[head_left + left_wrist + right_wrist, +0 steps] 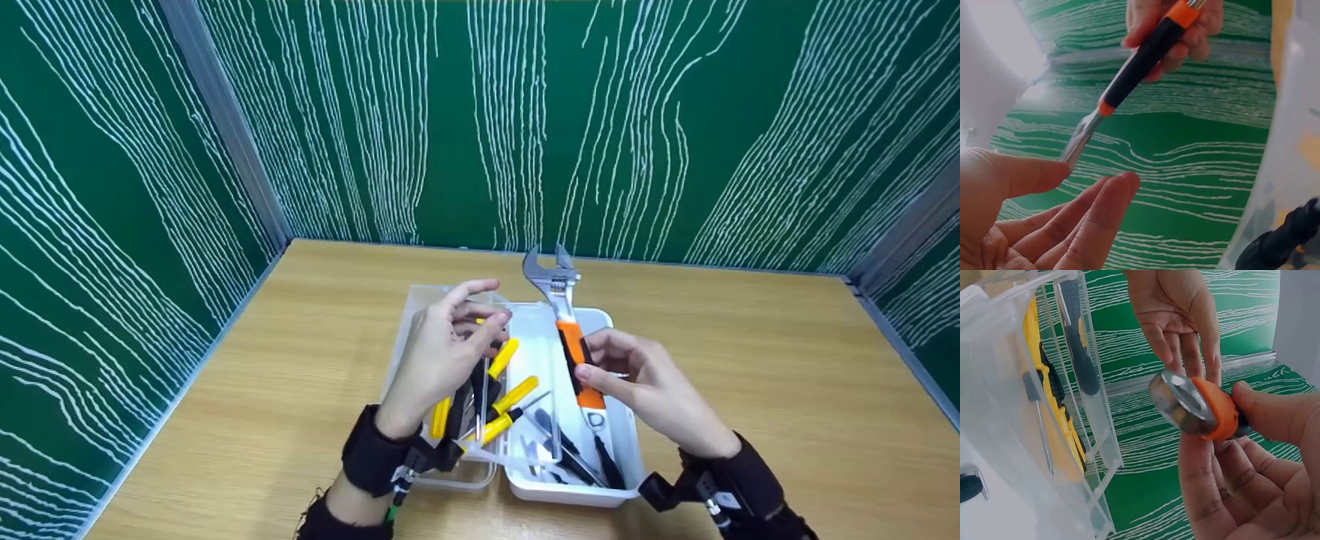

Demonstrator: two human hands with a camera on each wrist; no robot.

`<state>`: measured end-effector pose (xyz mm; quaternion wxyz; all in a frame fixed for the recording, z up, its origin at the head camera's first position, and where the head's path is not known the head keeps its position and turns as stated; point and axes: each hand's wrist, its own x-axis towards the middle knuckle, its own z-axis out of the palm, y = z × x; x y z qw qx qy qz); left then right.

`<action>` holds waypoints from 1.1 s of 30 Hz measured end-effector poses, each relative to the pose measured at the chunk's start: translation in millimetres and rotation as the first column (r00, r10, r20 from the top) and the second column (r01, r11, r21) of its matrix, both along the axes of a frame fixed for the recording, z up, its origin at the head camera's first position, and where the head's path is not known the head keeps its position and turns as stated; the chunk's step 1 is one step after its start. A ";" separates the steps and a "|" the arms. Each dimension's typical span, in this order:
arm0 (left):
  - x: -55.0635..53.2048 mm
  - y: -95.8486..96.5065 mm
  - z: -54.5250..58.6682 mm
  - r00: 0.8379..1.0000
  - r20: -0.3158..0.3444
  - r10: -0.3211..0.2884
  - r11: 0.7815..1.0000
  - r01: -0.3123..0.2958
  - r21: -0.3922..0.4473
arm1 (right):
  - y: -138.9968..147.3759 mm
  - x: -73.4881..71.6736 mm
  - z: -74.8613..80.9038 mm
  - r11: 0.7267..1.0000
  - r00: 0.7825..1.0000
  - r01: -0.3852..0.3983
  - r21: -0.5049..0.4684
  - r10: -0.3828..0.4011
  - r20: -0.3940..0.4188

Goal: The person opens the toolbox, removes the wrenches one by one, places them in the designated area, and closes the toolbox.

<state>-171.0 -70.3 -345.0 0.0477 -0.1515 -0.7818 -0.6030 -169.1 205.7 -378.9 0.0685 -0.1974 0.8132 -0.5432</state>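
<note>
My right hand [660,386] grips an adjustable wrench [570,334] by its orange and black handle, thumb on one side and fingers on the other. The wrench stands nearly upright in the head view, with its silver head at the top and the handle end low over a white bin [571,495]. To the left, my left hand [435,360] hovers above a clear plastic box [403,330], holding nothing. Its thumb and fingers [1100,225] are loosely bent and apart. In the left wrist view the wrench head overlaps the thumb tip.
Yellow-handled screwdrivers [516,394] and other tools fill the clear box. Inside the white bin lie several dark-handled tools [574,461]. Both containers stand side by side on a wooden table [225,420]. Green walls [450,112] with white wavy lines enclose the back and sides.
</note>
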 end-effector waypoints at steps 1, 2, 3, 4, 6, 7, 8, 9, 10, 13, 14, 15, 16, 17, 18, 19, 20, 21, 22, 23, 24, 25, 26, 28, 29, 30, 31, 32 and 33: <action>-0.3 -1.5 0.6 1.000 -0.001 0.003 1.000 -0.003 -0.005 | 2.6 0.2 0.1 1.000 1.000 0.009 0.001 -0.009 0.002; -0.6 -2.9 1.3 1.000 -0.001 0.008 1.000 -0.008 -0.011 | 5.3 0.5 0.1 1.000 1.000 0.019 0.002 -0.019 0.005; -0.9 -4.3 2.0 1.000 0.002 0.012 1.000 -0.012 -0.015 | 8.0 0.9 0.1 1.000 1.000 0.029 0.002 -0.029 0.008; -1.1 -5.7 2.6 1.000 0.005 0.017 1.000 -0.017 -0.020 | 10.6 1.3 -0.4 0.999 0.999 0.041 0.003 -0.041 0.007; -1.5 -8.6 3.4 1.000 0.008 0.027 0.999 -0.026 -0.031 | 15.7 2.1 -1.4 0.998 0.998 0.063 -0.003 -0.063 0.005; -1.9 -10.1 3.7 0.999 0.008 0.031 0.999 -0.031 -0.035 | 18.0 2.4 -2.0 0.997 0.997 0.072 -0.005 -0.072 0.005; -1.9 -11.6 4.2 0.999 0.008 0.040 0.998 -0.040 -0.043 | 20.2 2.6 -2.7 0.997 0.997 0.081 -0.005 -0.081 0.004; -1.8 -12.9 4.8 0.999 0.009 0.048 0.998 -0.047 -0.048 | 22.3 2.7 -3.3 0.996 0.996 0.088 -0.006 -0.088 0.004; -1.8 -14.0 5.3 0.998 0.014 0.056 0.997 -0.055 -0.050 | 24.3 2.8 -3.9 0.995 0.995 0.097 -0.005 -0.097 0.003; -1.3 -17.0 6.7 0.996 0.034 0.079 0.996 -0.078 -0.053 | 30.4 3.3 -5.5 0.993 0.993 0.120 -0.005 -0.120 0.003; -1.0 -17.7 7.1 0.995 0.045 0.087 0.995 -0.084 -0.054 | 32.4 3.5 -6.0 0.992 0.992 0.126 -0.005 -0.126 0.003; -0.5 -18.4 7.8 0.994 0.053 0.094 0.994 -0.091 -0.055 | 34.5 3.6 -6.5 0.991 0.992 0.130 -0.007 -0.130 0.002; -0.3 -19.2 8.1 0.993 0.058 0.100 0.994 -0.097 -0.055 | 36.5 3.9 -7.1 0.991 0.991 0.137 -0.005 -0.137 -0.001; -0.1 -20.1 8.3 0.993 0.058 0.104 0.993 -0.101 -0.060 | 38.8 4.2 -7.9 0.990 0.990 0.142 -0.001 -0.142 -0.003; 0.2 -20.9 8.6 0.992 0.058 0.108 0.993 -0.104 -0.063 | 40.9 4.5 -8.6 0.989 0.989 0.145 0.001 -0.145 -0.004; 0.3 -22.0 8.9 0.992 0.055 0.111 0.992 -0.107 -0.066 | 42.9 4.4 -9.5 0.989 0.989 0.149 0.005 -0.149 -0.006; 0.4 -23.1 9.2 0.992 0.052 0.113 0.992 -0.109 -0.069 | 44.6 4.3 -10.3 0.988 0.988 0.154 0.009 -0.154 -0.004; 0.5 -24.3 9.6 0.992 0.047 0.117 0.991 -0.113 -0.073 | 46.6 4.3 -11.1 0.987 0.987 0.159 0.015 -0.159 -0.003; 0.5 -25.4 9.9 0.992 0.044 0.118 0.991 -0.115 -0.074 | 48.6 4.2 -11.9 0.986 0.986 0.165 0.020 -0.165 0.001; 0.5 -26.6 10.2 0.992 0.039 0.121 0.990 -0.118 -0.078 | 50.7 4.2 -12.6 0.985 0.985 0.170 0.023 -0.170 0.007; 0.5 -27.7 10.6 0.992 0.036 0.124 0.989 -0.121 -0.080 | 52.5 4.0 -13.4 0.984 0.984 0.175 0.024 -0.175 0.013; 0.4 -28.7 10.9 0.991 0.031 0.128 0.988 -0.125 -0.085 | 54.5 4.1 -14.3 0.983 0.983 0.181 0.026 -0.181 0.020; 0.2 -29.7 11.1 0.991 0.026 0.131 0.988 -0.128 -0.089 | 56.4 4.0 -15.1 0.983 0.982 0.184 0.024 -0.185 0.024; 0.0 -31.5 11.7 0.990 0.021 0.137 0.986 -0.135 -0.094 | 60.2 3.9 -17.1 0.982 0.982 0.189 0.021 -0.189 0.028; -0.3 -32.2 11.8 0.990 0.020 0.138 0.986 -0.135 -0.096 | 61.9 3.8 -18.1 0.982 0.981 0.190 0.018 -0.191 0.032; -0.4 -32.9 11.9 0.990 0.020 0.141 0.985 -0.138 -0.099 | 63.5 3.7 -19.0 0.981 0.981 0.192 0.015 -0.192 0.038; -0.5 -33.5 12.0 0.989 0.020 0.145 0.984 -0.143 -0.104 | 65.3 3.7 -20.0 0.981 0.980 0.192 0.014 -0.192 0.042; -0.8 -34.1 12.0 0.989 0.021 0.149 0.983 -0.146 -0.108 | 67.0 3.5 -20.9 0.981 0.980 0.192 0.012 -0.192 0.045; -0.8 -34.6 12.0 0.988 0.022 0.153 0.982 -0.150 -0.114 | 68.8 3.4 -21.8 0.981 0.980 0.195 0.013 -0.195 0.050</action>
